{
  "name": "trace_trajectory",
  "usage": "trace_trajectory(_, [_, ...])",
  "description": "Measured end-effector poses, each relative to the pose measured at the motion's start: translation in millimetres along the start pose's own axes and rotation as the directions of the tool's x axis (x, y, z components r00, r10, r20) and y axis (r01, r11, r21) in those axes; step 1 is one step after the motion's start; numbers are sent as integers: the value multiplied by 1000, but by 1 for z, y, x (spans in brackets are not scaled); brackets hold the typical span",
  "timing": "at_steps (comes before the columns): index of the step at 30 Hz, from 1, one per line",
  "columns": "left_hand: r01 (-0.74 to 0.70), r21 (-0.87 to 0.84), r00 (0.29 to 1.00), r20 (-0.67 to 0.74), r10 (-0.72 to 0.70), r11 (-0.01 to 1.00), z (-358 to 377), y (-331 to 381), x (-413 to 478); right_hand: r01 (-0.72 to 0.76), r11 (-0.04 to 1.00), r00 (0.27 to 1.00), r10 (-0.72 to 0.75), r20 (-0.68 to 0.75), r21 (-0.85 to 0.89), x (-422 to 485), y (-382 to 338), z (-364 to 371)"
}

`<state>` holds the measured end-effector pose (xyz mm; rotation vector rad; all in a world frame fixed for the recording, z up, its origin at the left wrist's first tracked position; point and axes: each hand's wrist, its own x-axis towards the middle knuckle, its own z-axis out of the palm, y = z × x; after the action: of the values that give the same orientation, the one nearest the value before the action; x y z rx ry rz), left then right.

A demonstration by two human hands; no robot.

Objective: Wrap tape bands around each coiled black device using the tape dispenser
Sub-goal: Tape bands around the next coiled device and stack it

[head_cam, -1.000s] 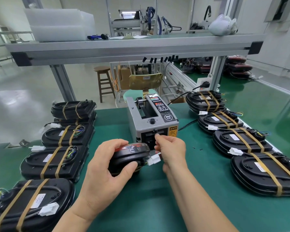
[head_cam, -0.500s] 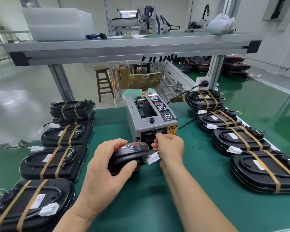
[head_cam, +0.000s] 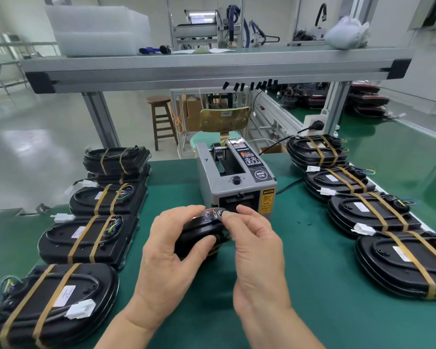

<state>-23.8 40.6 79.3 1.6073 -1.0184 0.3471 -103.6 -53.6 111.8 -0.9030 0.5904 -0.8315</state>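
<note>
In the head view, the left hand (head_cam: 169,253) grips a coiled black device (head_cam: 199,239) from its left side, thumb curled onto the near face and fingers wrapped over the top. It holds the device just above the green bench mat (head_cam: 312,285), directly in front of the tape dispenser (head_cam: 234,177). The right hand (head_cam: 257,253) is at the device's upper right edge, its thumb and forefinger narrowed to a pinch on a strip of clear tape (head_cam: 213,214) that lies glossy and crinkled across the top of the device. How far the strip runs down the far side cannot be told. The dispenser is a grey box with a black control panel, a round knob and a yellow caution label beside its outlet slot, which faces the hands; a black cable leads away from it to the right. To the left of the hands a row of finished devices (head_cam: 86,238) lies flat on the mat, each crossed by two tan bands, with white connectors sticking out. A matching row (head_cam: 373,212) lines the right edge of the bench. An aluminium shelf (head_cam: 212,69) spans overhead, carrying a translucent plastic box (head_cam: 96,28). Behind the bench stand a wooden stool (head_cam: 161,119) and a chair (head_cam: 224,117).
</note>
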Motion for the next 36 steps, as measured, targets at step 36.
trace_trajectory(36, [-68, 49, 998, 17, 67, 996, -6, -4, -3, 420, 833, 899, -436, 40, -359, 2, 14, -2])
